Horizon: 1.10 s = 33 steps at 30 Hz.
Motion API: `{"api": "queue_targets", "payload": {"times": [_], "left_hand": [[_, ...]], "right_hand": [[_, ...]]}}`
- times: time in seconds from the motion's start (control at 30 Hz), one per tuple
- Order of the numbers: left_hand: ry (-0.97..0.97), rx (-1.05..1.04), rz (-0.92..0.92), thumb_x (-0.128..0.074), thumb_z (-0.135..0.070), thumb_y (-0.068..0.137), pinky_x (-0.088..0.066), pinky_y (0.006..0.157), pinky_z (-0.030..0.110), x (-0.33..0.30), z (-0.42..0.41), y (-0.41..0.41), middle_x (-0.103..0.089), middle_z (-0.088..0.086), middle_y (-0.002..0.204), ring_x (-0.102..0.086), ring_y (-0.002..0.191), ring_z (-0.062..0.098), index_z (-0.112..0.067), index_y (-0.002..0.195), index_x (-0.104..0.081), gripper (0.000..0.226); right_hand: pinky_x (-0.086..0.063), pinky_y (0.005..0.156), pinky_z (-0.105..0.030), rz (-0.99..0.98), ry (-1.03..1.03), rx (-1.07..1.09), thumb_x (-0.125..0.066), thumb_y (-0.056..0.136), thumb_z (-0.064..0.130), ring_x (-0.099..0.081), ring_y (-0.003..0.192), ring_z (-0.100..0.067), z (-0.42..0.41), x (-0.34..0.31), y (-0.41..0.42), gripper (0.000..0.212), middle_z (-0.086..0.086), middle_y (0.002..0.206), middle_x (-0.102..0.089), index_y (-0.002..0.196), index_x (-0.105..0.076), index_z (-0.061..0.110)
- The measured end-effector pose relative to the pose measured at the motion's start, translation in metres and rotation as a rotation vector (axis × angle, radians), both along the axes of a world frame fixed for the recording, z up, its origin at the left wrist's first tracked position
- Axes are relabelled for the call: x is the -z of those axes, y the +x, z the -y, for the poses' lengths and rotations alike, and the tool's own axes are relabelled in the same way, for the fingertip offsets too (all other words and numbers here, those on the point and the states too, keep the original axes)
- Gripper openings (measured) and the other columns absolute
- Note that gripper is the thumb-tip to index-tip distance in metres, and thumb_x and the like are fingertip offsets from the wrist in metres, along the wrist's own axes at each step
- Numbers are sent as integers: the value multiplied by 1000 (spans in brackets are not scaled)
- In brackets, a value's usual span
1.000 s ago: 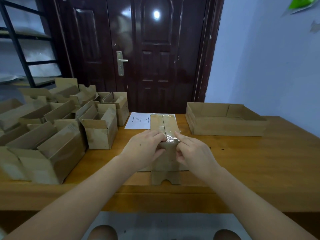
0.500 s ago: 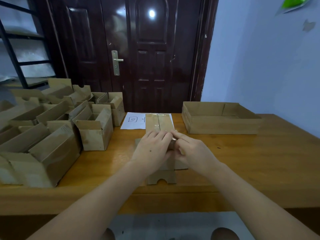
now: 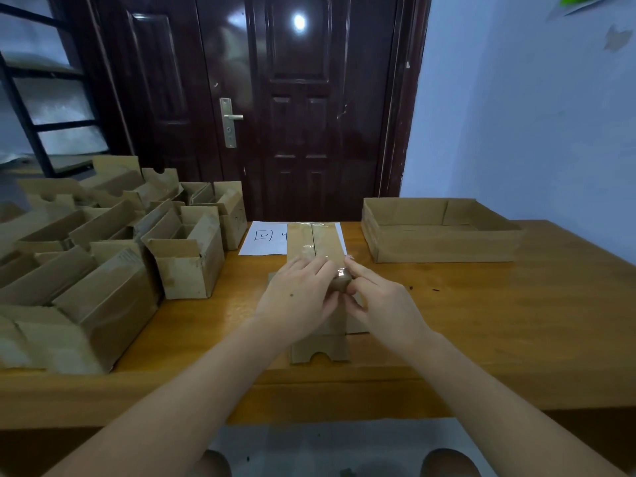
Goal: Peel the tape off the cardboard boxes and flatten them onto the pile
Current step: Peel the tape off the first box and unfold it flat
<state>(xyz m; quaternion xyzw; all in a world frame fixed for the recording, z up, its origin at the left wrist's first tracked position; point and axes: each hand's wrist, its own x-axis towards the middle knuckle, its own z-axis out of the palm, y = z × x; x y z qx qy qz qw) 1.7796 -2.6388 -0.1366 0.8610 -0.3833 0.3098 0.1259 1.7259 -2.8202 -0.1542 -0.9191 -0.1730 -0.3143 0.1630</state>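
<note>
A: Grip state? Left hand [image 3: 297,297] is laid over the near end of the box [image 3: 316,246], fingers bent, box held down. Right hand [image 3: 382,301]: fingertips are pinched on the clear tape [image 3: 340,271] at the seam.

B: Box location?

A: Mid-bench [image 3: 481,321], lying over the white paper [image 3: 263,237], a notched flap [image 3: 318,351] sticking out toward the bench edge.

B: Handling?

A: Judged light, thin card, easily creased. Tape judged slippery and clingy; best taken at the lifted end and pulled low along the seam.

B: Versus earlier?

A: Hands were closed together half a second ago; now the right is drawn slightly apart, tape bunched between. Taped boxes [image 3: 103,270] left and tray [image 3: 440,232] right unchanged.
</note>
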Motion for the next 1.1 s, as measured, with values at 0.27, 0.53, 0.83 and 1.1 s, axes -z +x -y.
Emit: {"api": "queue_targets", "payload": {"times": [0.27,0.53,0.83,1.1], "left_hand": [[-11,9,-8,-67,-31,94,-51,97,31,-1,3,-1,-66,-5,103,-62,96,14,-23,105,-60,15],[-23,29,-20,-65,-24,93,-51,101,33,0,1,0,-66,-5,102,-62,96,13,-22,106,-60,14],[1,31,-39,-59,-23,94,-44,111,33,3,0,4,-66,-6,112,-61,105,12,-23,115,-60,21],[-7,47,-39,-62,-22,94,-45,111,34,5,0,6,-67,-5,113,-63,106,12,-23,117,-60,23]], "right_hand": [[-38,100,-12,-49,22,35,-76,90,16,-66,119,-19,2,-3,1,9,-7,144,-59,88,-68,15],[-57,92,-26,7,-28,8,-79,86,14,-75,94,-17,-8,0,2,7,-10,139,-62,92,-77,11],[-53,97,-26,30,-41,33,-80,86,17,-72,104,-17,-11,0,3,16,-11,136,-64,100,-76,11],[-61,77,-28,105,-90,67,-89,74,11,-75,81,-17,-16,-3,3,23,-16,123,-71,91,-74,6]]}}
